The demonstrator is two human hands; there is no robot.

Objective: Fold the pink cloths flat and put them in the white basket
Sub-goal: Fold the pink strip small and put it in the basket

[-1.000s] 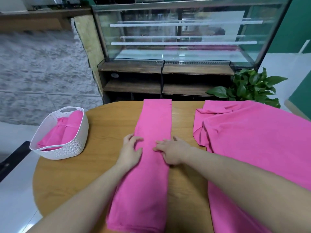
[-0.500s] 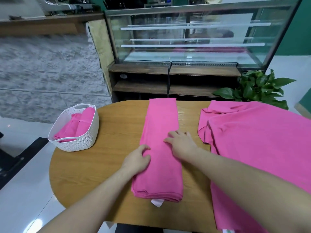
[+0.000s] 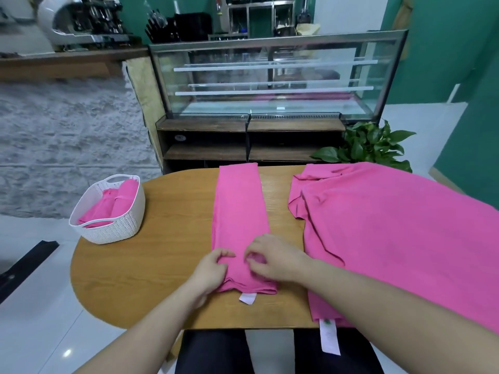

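A pink cloth [image 3: 239,209] folded into a long narrow strip lies down the middle of the wooden table [image 3: 167,238], a white label sticking out at its near end. My left hand [image 3: 212,268] pinches the strip's near left edge. My right hand [image 3: 272,257] pinches the near right part with curled fingers. A white woven basket [image 3: 118,228] stands on the table's left end with folded pink cloths [image 3: 110,206] inside. A heap of unfolded pink cloths [image 3: 391,233] covers the right side of the table.
Beyond the table's far edge stands a glass display case [image 3: 270,82] on dark wooden shelves. A green potted plant [image 3: 370,147] sits behind the pink heap. White tiled floor lies left of the table. My dark-trousered legs show under the near edge.
Both hands slid along the strip from its middle to its near end and went from pressing flat to pinching the cloth. The camera view has pulled back and risen.
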